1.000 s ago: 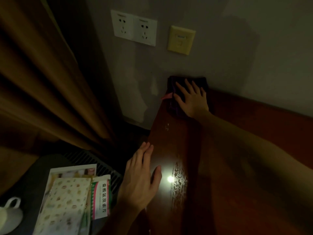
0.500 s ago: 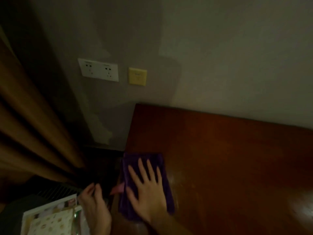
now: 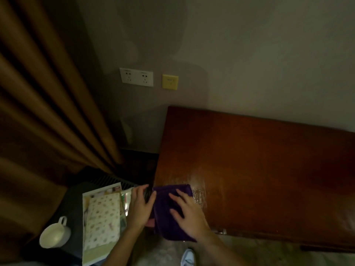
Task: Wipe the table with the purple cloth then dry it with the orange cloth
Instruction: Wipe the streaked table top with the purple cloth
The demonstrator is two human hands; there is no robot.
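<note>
The purple cloth [image 3: 165,212], folded, lies on the near left corner of the dark red-brown table [image 3: 259,169] and hangs partly over its front edge. My right hand [image 3: 188,214] lies flat on the cloth with fingers spread. My left hand [image 3: 140,206] is at the table's left edge, touching the cloth's left side, fingers loosely apart. A small pink tag shows under the cloth near my left palm. The orange cloth is not in view. A wet, streaky patch glistens on the table just right of the cloth.
Left of the table stands a dark low unit [image 3: 75,208] carrying patterned booklets [image 3: 101,221] and a white cup [image 3: 54,235]. Brown curtains [image 3: 48,112] hang at left. Wall sockets [image 3: 136,77] and a yellow plate [image 3: 170,82] sit above. A shoe [image 3: 187,257] shows on the floor.
My right hand has dragged the purple cloth from the far edge by the wall to the near left corner. My left hand left the tabletop and now touches the cloth's side.
</note>
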